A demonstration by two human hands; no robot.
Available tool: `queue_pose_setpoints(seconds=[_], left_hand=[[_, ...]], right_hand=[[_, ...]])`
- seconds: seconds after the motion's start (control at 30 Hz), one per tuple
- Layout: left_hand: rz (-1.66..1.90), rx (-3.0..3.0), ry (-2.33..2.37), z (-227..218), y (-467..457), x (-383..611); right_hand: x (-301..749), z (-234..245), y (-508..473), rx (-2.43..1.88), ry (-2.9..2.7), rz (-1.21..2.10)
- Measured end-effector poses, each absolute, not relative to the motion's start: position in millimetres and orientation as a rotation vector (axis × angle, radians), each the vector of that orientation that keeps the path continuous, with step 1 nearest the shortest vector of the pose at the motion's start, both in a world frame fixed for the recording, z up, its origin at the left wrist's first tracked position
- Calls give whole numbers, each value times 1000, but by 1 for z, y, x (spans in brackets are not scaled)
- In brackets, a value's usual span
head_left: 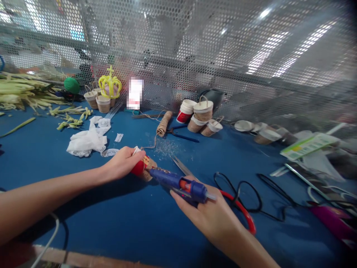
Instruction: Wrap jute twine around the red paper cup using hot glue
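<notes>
My left hand (122,163) is closed round a small red and white cup (138,168), partly wrapped in brown twine and tilted on its side. In my right hand (212,212) is a blue glue gun (175,181), a clear glue stick poking from its back end. Its nozzle meets or nearly meets the wrapped end of the cup; I cannot tell whether it touches. A strand of twine runs from the cup to a twine bundle (164,123) behind it. Red-handled scissors (247,216) lie partly hidden under my right hand.
Behind stand several twine-wrapped cups (203,110), pliers (184,137) and a yellow crown-shaped piece (110,83). White lace (86,141) lies at left, below dried husks (25,89). A black cord (251,197) loops at right. Perforated metal mesh (173,48) closes off the back.
</notes>
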State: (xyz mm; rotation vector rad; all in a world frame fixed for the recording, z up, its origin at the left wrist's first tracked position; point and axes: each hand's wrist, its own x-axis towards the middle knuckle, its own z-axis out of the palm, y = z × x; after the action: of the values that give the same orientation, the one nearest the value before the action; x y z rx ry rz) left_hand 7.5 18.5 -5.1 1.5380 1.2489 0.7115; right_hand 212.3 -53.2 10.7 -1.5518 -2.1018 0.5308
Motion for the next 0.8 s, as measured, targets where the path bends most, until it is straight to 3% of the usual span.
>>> queue_pose_setpoints(seconds=[0.8], left_hand=[[726,1573,1128,-11,12,3]], right_hand=[[206,27,-52,-1565,-2094,527]])
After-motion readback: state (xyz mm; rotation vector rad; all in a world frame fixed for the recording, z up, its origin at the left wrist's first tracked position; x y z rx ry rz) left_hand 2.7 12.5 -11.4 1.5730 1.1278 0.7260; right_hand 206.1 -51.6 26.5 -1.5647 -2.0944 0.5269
